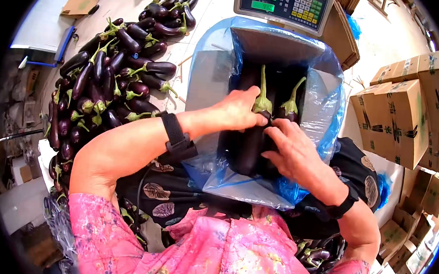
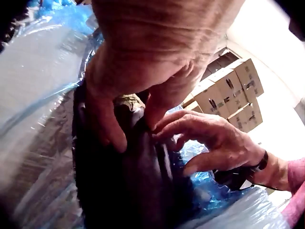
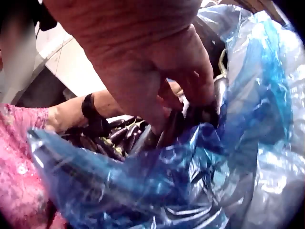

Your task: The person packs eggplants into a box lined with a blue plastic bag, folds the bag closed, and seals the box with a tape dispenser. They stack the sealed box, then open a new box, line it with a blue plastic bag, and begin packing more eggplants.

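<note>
The left hand (image 1: 237, 109) bends over the top of the front eggplant (image 1: 249, 151). In the left wrist view the eggplant's green cap shows between the thumb and a finger, with the dark body running below the fingertips; the digits grip it from either side, just below the cap. The stem points up, past the hand, toward the scale (image 1: 285, 8).

The right hand (image 1: 299, 154) is on the other side. Its fingers are bent and its thumb is set apart from them, the fingertips reaching the shoulder of the front eggplant close to the left thumb. Whether they pinch it or merely touch it cannot be told. A second eggplant (image 1: 290, 108) lies alongside, its cap just beyond the right fingertips and its lower body obscured by that hand.

Both eggplants lie inside a box lined with blue plastic (image 1: 326, 111). A heap of eggplants (image 1: 115, 80) lies beside the left arm.
</note>
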A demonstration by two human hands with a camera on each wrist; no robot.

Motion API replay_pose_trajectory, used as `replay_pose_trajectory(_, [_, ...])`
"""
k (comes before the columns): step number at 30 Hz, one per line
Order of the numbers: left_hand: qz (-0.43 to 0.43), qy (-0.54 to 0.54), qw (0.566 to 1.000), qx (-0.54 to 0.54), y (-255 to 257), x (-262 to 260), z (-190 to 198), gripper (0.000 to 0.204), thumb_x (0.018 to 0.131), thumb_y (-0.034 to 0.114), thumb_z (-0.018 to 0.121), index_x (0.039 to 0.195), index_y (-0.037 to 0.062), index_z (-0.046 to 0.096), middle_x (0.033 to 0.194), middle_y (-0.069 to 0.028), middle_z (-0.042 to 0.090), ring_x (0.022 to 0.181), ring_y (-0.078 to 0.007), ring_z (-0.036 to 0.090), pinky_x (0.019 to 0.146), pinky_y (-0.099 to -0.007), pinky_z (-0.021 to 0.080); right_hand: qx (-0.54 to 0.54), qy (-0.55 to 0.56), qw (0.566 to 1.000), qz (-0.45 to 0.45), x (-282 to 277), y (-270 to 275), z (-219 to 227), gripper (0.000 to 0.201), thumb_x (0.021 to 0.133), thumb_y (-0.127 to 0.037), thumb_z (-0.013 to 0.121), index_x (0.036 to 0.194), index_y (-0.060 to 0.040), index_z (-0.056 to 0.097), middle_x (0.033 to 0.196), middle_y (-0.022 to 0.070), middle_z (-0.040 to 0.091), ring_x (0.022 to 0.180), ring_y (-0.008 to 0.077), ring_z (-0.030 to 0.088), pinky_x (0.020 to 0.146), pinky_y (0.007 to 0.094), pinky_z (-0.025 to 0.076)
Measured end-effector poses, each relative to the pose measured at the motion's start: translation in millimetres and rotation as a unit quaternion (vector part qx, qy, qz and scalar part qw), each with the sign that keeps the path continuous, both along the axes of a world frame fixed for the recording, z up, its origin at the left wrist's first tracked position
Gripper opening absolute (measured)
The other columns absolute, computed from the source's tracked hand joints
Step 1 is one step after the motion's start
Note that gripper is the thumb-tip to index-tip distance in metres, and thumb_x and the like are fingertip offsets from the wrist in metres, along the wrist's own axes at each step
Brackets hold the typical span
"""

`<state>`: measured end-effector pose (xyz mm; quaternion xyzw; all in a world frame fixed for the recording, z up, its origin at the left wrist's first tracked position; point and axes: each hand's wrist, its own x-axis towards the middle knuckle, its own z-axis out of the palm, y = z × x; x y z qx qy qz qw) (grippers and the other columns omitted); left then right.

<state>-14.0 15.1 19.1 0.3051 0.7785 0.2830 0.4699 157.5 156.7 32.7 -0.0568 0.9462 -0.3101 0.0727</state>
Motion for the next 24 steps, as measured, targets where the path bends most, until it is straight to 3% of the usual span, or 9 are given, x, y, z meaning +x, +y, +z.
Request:
replay_pose_trajectory(8, [0.004, -0.040, 0.997, -0.061, -7, 0, -12, 0.061, 0.087, 0.039, 0.069, 0.120, -0.0057, 0.043, 0.092, -0.0242, 0.069, 0.071, -0.0332, 0.073, 0.072, -0.0424, 0.058, 0.064, 0.025, 0.997, -0.028, -6, -25, -15, 0.058, 0.070, -0.017, 0.084, 0.117, 0.0000, 0.053, 0.122, 0.0187, 0.049, 0.110, 0.0384, 0.054, 0.093, 0.0436, 0.048])
replay_pose_trajectory(13, [0.005, -0.052, 0.998, -0.047, -8, -3, -8, 0.058, 0.089, 0.035, 0.071, 0.120, -0.0050, 0.043, 0.087, -0.0263, 0.068, 0.066, -0.0326, 0.072, 0.058, -0.0414, 0.058, 0.015, -0.004, 0.999, -0.042, -15, -18, -7, 0.055, 0.070, -0.011, 0.084, 0.115, -0.0031, 0.053, 0.117, 0.0194, 0.050, 0.102, 0.0416, 0.057, 0.083, 0.0448, 0.051])
replay_pose_trajectory(16, [-0.070, 0.062, 0.995, -0.025, -14, -4, 10, 0.059, 0.089, 0.037, 0.072, 0.119, -0.0053, 0.043, 0.082, -0.0294, 0.067, 0.071, -0.0396, 0.070, 0.062, -0.0467, 0.056, 0.005, 0.017, 0.999, -0.035, -14, -18, 3, 0.044, 0.074, -0.014, 0.081, 0.108, -0.0028, 0.055, 0.109, 0.0189, 0.052, 0.103, 0.0395, 0.057, 0.084, 0.0451, 0.051])
replay_pose_trajectory(17, [-0.109, 0.160, 0.980, 0.055, -24, -10, -1, 0.058, 0.089, 0.038, 0.072, 0.116, -0.0045, 0.044, 0.081, -0.0327, 0.065, 0.080, -0.0472, 0.067, 0.070, -0.0521, 0.053, -0.002, 0.038, 0.998, -0.046, -13, -17, 3, 0.038, 0.076, -0.014, 0.079, 0.104, -0.0024, 0.055, 0.109, 0.0197, 0.054, 0.102, 0.0400, 0.057, 0.082, 0.0450, 0.051])
replay_pose_trajectory(18, [-0.116, 0.132, 0.984, 0.024, -27, -19, 22, 0.054, 0.090, 0.040, 0.070, 0.117, -0.0034, 0.052, 0.086, -0.0316, 0.066, 0.090, -0.0507, 0.064, 0.077, -0.0537, 0.051, -0.006, 0.029, 0.998, -0.053, -12, -16, 5, 0.035, 0.078, -0.014, 0.078, 0.103, -0.0020, 0.057, 0.109, 0.0193, 0.056, 0.099, 0.0402, 0.058, 0.081, 0.0456, 0.050])
replay_pose_trajectory(21, [-0.185, 0.100, 0.976, 0.065, -44, -49, 55, 0.042, 0.092, 0.040, 0.066, 0.107, 0.0011, 0.069, 0.089, -0.0242, 0.070, 0.087, -0.0423, 0.067, 0.077, -0.0470, 0.053, -0.014, 0.012, 0.998, -0.061, -12, -10, 13, 0.031, 0.081, -0.013, 0.076, 0.104, -0.0015, 0.060, 0.102, 0.0182, 0.058, 0.094, 0.0398, 0.060, 0.079, 0.0459, 0.050])
replay_pose_trajectory(22, [-0.195, 0.119, 0.969, 0.092, -54, -62, 66, 0.041, 0.093, 0.039, 0.066, 0.104, 0.0003, 0.070, 0.087, -0.0213, 0.071, 0.082, -0.0352, 0.070, 0.074, -0.0423, 0.054, -0.009, 0.002, 0.998, -0.059, -14, -9, 18, 0.030, 0.081, -0.013, 0.075, 0.105, -0.0015, 0.060, 0.101, 0.0179, 0.058, 0.093, 0.0396, 0.060, 0.078, 0.0459, 0.051])
replay_pose_trajectory(23, [-0.169, 0.051, 0.984, 0.016, -60, -75, 88, 0.038, 0.094, 0.036, 0.066, 0.105, -0.0002, 0.069, 0.082, -0.0172, 0.071, 0.078, -0.0251, 0.071, 0.070, -0.0369, 0.055, -0.004, -0.008, 0.998, -0.058, -15, -9, 21, 0.029, 0.082, -0.013, 0.075, 0.105, -0.0014, 0.061, 0.099, 0.0176, 0.059, 0.091, 0.0393, 0.061, 0.077, 0.0458, 0.051])
replay_pose_trajectory(24, [-0.110, -0.016, 0.993, 0.035, -78, -92, 93, 0.035, 0.095, 0.033, 0.066, 0.105, 0.0000, 0.069, 0.083, -0.0125, 0.072, 0.076, -0.0167, 0.070, 0.066, -0.0314, 0.056, 0.001, -0.018, 0.998, -0.056, -17, -10, 24, 0.029, 0.082, -0.012, 0.075, 0.105, -0.0016, 0.061, 0.098, 0.0174, 0.059, 0.090, 0.0390, 0.061, 0.076, 0.0457, 0.051])
